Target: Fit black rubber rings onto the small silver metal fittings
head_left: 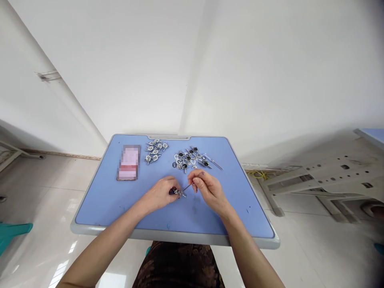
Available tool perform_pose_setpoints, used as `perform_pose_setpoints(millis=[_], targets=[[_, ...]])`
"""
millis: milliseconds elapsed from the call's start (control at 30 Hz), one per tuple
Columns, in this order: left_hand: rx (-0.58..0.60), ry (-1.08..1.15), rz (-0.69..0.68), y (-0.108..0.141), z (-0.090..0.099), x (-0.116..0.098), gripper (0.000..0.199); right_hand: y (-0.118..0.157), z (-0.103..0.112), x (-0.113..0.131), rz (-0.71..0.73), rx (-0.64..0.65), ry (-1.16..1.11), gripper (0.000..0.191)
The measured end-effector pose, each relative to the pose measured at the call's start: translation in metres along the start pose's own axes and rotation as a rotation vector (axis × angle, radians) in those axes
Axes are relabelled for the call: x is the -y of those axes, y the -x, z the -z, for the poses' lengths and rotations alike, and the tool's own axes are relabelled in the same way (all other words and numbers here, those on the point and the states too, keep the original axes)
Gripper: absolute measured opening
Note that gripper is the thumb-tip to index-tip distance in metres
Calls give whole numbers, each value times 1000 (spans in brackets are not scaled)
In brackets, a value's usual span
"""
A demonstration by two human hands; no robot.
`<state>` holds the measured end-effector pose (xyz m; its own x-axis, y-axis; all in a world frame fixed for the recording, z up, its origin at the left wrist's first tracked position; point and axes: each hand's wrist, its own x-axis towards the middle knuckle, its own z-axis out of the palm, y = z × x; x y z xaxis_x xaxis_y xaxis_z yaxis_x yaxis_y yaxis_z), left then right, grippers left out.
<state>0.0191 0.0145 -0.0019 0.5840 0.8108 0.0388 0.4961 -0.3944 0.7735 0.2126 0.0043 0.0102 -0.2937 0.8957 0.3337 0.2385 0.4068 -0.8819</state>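
So this is a bright room with white walls [126, 68] and a glossy tile floor [39, 200]. Over on the right there's a grey desk frame [318, 180] with a yellow cable [257, 174] on the floor by it, and a teal plastic piece [12, 236] pokes in at the left edge. Center frame is a blue-topped desk [99, 204] with a grey rim, and the person's dark patterned clothing [178, 266] shows just below its near edge. Up top on the desk, left side, is a pink card or packet [129, 163], too blurred to read. Right beside it sits a pile of silver fittings [156, 151], then a second pile with black rings [188, 159], and a couple of thin metal rods [213, 161] lie at its right side. Both hands are working low in the middle of the desk, just below those piles. The left hand [159, 194] is closed on a small metal fitting [179, 193], and the right hand [208, 189] pinches a thin metal pin [186, 187], its tip right at that fitting.
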Motion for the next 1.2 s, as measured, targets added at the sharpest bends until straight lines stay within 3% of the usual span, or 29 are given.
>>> perform_pose_setpoints(millis=[67,167,267,433,733,900,1067,1200], targets=[[1,-3,-4,0,0,0,14,1,-3,-3,26,-25,23,22],[1,-5,-4,0,-1,1,14,2,-7,-6,134,-72,70,41],[-5,12,6,0,-1,1,16,2,-7,-5,218,-62,149,39],[7,13,14,1,1,-1,15,1,2,4,204,0,168,42],[3,16,-2,1,1,-1,13,-1,-2,6,276,-122,236,27],[-1,13,8,0,0,0,15,0,0,7,293,-37,184,40],[-7,20,-11,0,0,1,18,-1,-2,1,321,-132,236,35],[-6,18,5,0,-1,2,16,-1,-3,-1,405,-131,320,46]])
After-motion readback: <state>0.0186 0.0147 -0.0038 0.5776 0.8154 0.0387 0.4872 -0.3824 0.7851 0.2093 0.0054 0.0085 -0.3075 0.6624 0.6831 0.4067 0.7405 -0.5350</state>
